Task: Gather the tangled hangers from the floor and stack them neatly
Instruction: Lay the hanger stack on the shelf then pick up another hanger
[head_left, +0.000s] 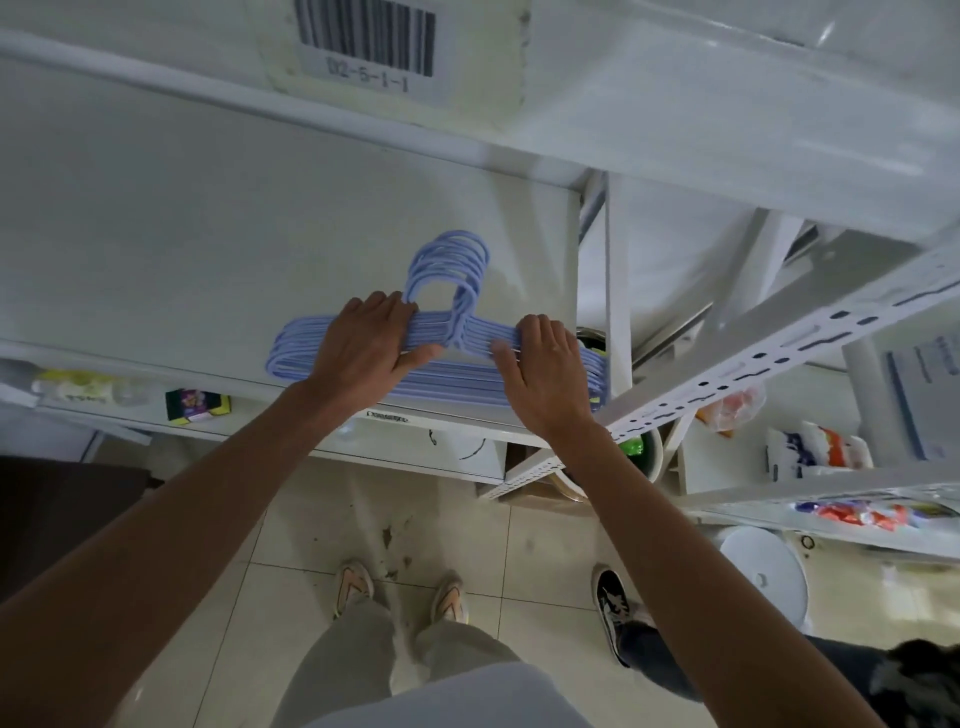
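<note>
A stack of several light-blue hangers lies flat on the white shelf board, hooks pointing away from me. My left hand lies over the left sloping arms, which pass between its fingers and spread thumb. My right hand does the same on the right sloping arms, its fingers curled over their far edge and its thumb on the near side. The stack's right end sits by the shelf's white upright post.
A barcode label hangs on the shelf above. Perforated white rails cross at the right. Packaged goods sit on lower shelves. On the tiled floor are my shoes and another person's dark shoe.
</note>
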